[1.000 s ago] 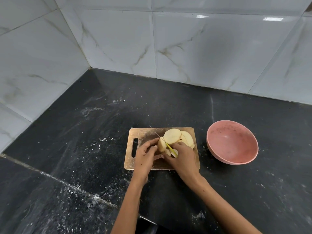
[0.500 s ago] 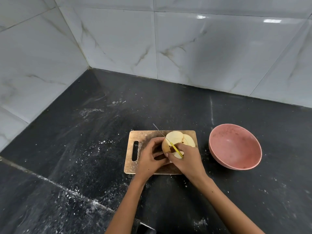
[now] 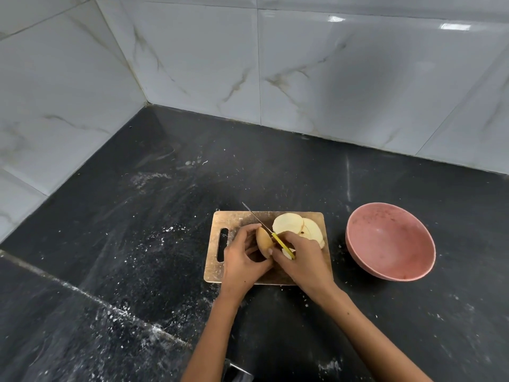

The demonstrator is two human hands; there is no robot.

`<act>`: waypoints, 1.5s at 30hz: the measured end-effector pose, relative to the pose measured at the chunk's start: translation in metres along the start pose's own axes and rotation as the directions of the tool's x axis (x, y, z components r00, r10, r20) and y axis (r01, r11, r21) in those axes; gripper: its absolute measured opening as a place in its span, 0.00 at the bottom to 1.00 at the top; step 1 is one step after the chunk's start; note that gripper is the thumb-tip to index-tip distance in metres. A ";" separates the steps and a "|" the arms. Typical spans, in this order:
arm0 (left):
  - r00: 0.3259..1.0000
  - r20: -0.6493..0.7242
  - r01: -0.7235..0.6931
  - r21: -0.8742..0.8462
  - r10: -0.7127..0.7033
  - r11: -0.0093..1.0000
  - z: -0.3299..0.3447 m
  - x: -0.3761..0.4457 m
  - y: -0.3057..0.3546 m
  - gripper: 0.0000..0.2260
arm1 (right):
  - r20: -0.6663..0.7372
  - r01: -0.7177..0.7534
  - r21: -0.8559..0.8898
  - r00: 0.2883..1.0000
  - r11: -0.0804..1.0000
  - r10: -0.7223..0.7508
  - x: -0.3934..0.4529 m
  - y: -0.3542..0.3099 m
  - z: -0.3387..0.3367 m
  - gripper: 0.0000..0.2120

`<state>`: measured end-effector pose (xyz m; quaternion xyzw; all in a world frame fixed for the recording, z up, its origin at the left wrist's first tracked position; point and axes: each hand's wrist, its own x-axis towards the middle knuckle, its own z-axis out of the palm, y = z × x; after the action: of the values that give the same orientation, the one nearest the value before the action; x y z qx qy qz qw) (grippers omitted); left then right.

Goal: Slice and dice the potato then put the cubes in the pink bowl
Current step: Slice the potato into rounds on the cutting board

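Yellow-handled knife (image 3: 278, 239) sits gripped in the right hand (image 3: 304, 261), its blade against the potato end (image 3: 264, 242) that the left hand (image 3: 242, 260) pinches on the board (image 3: 237, 220). Cut slices (image 3: 298, 226) lie just behind. Right of the board stands the pink bowl (image 3: 390, 241).

a dark stone surface (image 3: 275, 175) dusted with white specks carries a wooden cutting board (image 3: 237, 221). a pink bowl (image 3: 391, 244) sits just right of the board, apart from it.
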<state>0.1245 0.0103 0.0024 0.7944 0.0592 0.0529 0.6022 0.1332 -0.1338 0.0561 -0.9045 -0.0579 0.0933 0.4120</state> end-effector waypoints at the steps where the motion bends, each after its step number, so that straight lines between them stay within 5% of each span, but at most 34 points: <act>1: 1.000 -0.004 0.006 -0.006 -0.006 1.000 0.000 -0.001 0.002 0.28 | -0.007 0.003 -0.002 1.000 1.000 -0.003 0.000 0.000 -0.002 0.10; 16: 0.988 -0.058 0.129 -0.181 -0.141 0.975 0.008 -0.009 0.009 0.33 | 0.182 0.024 -0.234 0.983 0.972 0.020 -0.023 -0.002 -0.013 0.09; 45: 0.956 -0.171 0.180 -0.295 -0.237 0.938 0.022 -0.012 0.007 0.31 | 0.143 -0.063 -0.420 0.980 0.905 0.135 -0.021 -0.014 0.001 0.04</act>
<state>0.1162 -0.0142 0.0029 0.6819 0.1970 0.0773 0.7002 0.1122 -0.1275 0.0687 -0.9617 -0.0648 0.1763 0.1994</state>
